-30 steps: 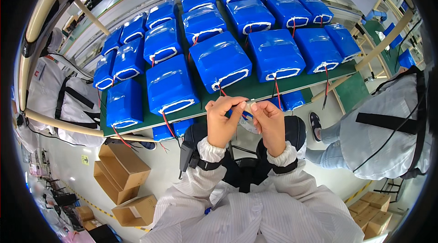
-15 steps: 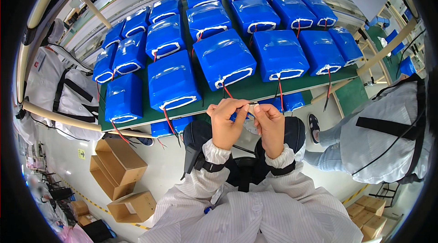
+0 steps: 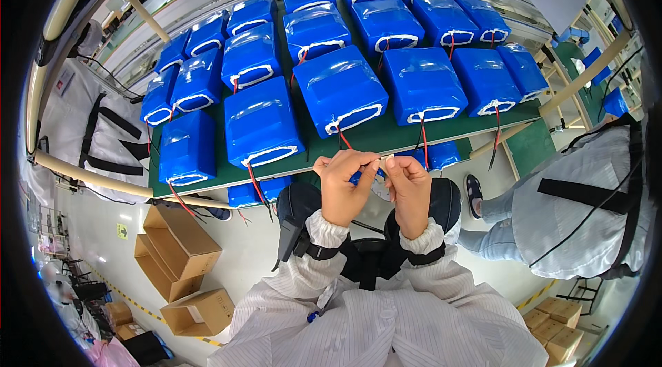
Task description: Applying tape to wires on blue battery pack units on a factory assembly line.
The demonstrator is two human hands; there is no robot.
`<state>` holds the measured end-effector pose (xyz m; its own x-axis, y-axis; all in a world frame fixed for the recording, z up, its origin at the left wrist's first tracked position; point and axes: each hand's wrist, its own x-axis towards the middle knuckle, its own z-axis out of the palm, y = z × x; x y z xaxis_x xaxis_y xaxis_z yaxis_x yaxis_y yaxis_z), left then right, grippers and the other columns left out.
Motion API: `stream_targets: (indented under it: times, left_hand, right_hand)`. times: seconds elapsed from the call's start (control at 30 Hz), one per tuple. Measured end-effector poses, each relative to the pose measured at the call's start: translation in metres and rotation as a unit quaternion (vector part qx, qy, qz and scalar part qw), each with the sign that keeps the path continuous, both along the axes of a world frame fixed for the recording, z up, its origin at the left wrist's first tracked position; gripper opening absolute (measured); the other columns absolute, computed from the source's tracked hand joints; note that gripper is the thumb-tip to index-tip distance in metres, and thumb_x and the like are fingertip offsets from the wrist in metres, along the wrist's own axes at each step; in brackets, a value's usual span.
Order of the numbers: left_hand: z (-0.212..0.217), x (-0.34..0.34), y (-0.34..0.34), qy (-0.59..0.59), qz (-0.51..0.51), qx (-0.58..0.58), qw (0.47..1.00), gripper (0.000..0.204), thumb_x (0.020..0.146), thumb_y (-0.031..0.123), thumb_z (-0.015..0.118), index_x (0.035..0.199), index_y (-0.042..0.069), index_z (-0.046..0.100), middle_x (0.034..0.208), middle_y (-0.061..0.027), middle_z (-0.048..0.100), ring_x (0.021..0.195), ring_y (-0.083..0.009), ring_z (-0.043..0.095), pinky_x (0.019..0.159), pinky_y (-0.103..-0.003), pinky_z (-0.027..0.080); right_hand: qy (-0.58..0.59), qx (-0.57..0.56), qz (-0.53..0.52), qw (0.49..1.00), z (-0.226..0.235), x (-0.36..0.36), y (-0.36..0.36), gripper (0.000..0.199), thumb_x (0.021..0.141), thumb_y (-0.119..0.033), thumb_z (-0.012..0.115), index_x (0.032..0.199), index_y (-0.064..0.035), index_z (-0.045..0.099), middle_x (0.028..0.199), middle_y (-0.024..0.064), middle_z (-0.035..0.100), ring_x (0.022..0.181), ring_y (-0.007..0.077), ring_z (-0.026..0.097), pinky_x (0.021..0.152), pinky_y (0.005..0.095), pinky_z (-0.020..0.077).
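My left hand [image 3: 345,184] and my right hand [image 3: 409,191] meet in front of the shelf edge, thumbs and fingers closed in pinches. A small pale piece [image 3: 385,158] shows between their fingertips, too small to name. Just beyond them sits a blue wrapped battery pack [image 3: 341,91] with a white-edged end facing me. Its red lead [image 3: 345,141] and a black one run down toward my left hand, and their ends are hidden behind the fingers. Beside it stand another blue pack [image 3: 264,125] on the left and one [image 3: 424,81] on the right, their red and black leads hanging over the edge.
Several more blue packs stand in rows on the green shelf [image 3: 376,134], and others show beneath it. Open cardboard boxes [image 3: 181,243] lie on the floor at left. One person [image 3: 586,194] stands close at my right, another [image 3: 114,139] at left. Pale tubes frame the shelf.
My fingertips have parted very slightly, and more of the small pale piece shows between them. The person at left has shifted a little. The packs stay in place.
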<state>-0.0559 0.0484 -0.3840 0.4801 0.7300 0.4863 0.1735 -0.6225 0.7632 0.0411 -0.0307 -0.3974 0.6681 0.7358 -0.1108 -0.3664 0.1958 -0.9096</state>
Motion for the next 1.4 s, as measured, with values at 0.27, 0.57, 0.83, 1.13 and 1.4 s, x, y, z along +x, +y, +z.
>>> stream_targets:
  times: [0.27, 0.57, 0.83, 1.13, 1.4]
  left_hand:
    - [0.004, -0.001, 0.002, 0.004, -0.029, 0.025, 0.999, 0.008, 0.076, 0.012, 0.072, 0.083, 0.009, 0.068, 0.074, 0.0004, 0.064, 0.068, -0.0120, 0.058, 0.071, -0.030, 0.029]
    - [0.001, -0.003, 0.000, -0.040, -0.025, -0.048, 0.998, 0.007, 0.078, 0.008, 0.070, 0.082, 0.003, 0.066, 0.076, -0.0046, 0.064, 0.071, -0.0153, 0.057, 0.067, -0.028, 0.037]
    - [0.002, -0.010, 0.001, -0.068, -0.040, -0.105, 0.991, 0.007, 0.081, 0.003, 0.067, 0.086, -0.002, 0.064, 0.081, -0.0056, 0.062, 0.077, -0.0129, 0.055, 0.073, -0.024, 0.041]
    - [0.004, -0.009, 0.001, -0.058, -0.039, -0.082, 0.994, 0.006, 0.080, 0.002, 0.069, 0.085, 0.000, 0.066, 0.081, -0.0054, 0.063, 0.077, -0.0142, 0.056, 0.071, -0.025, 0.041]
    - [0.006, -0.009, 0.007, 0.006, -0.001, 0.011, 1.000, 0.010, 0.075, 0.012, 0.074, 0.085, 0.010, 0.072, 0.078, -0.0014, 0.069, 0.065, -0.0122, 0.058, 0.068, -0.028, 0.032]
  right_hand:
    - [-0.033, 0.009, -0.002, 0.999, -0.003, 0.000, -0.003, 0.017, 0.089, -0.020, 0.065, 0.088, -0.0028, 0.064, 0.064, -0.0008, 0.057, 0.051, 0.0016, 0.046, 0.042, 0.0159, 0.0322]
    - [-0.070, 0.035, -0.005, 0.997, 0.003, -0.011, -0.003, 0.024, 0.088, -0.011, 0.064, 0.109, -0.0007, 0.060, 0.072, 0.0004, 0.062, 0.059, 0.0035, 0.053, 0.050, 0.0173, 0.0422]
    - [-0.277, 0.004, -0.035, 0.960, 0.003, 0.001, -0.005, 0.030, 0.082, -0.010, 0.069, 0.111, -0.0059, 0.064, 0.089, 0.0064, 0.062, 0.081, 0.0092, 0.057, 0.061, 0.0214, 0.0448]
    - [-0.348, 0.022, -0.060, 0.935, 0.005, 0.003, 0.000, 0.016, 0.078, -0.011, 0.072, 0.092, -0.0048, 0.067, 0.092, 0.0071, 0.064, 0.089, 0.0175, 0.057, 0.075, 0.0279, 0.0453]
    - [-0.283, -0.026, -0.052, 0.957, 0.005, 0.001, -0.005, 0.013, 0.078, -0.010, 0.072, 0.086, -0.0021, 0.065, 0.085, 0.0052, 0.064, 0.075, 0.0149, 0.054, 0.068, 0.0260, 0.0439]
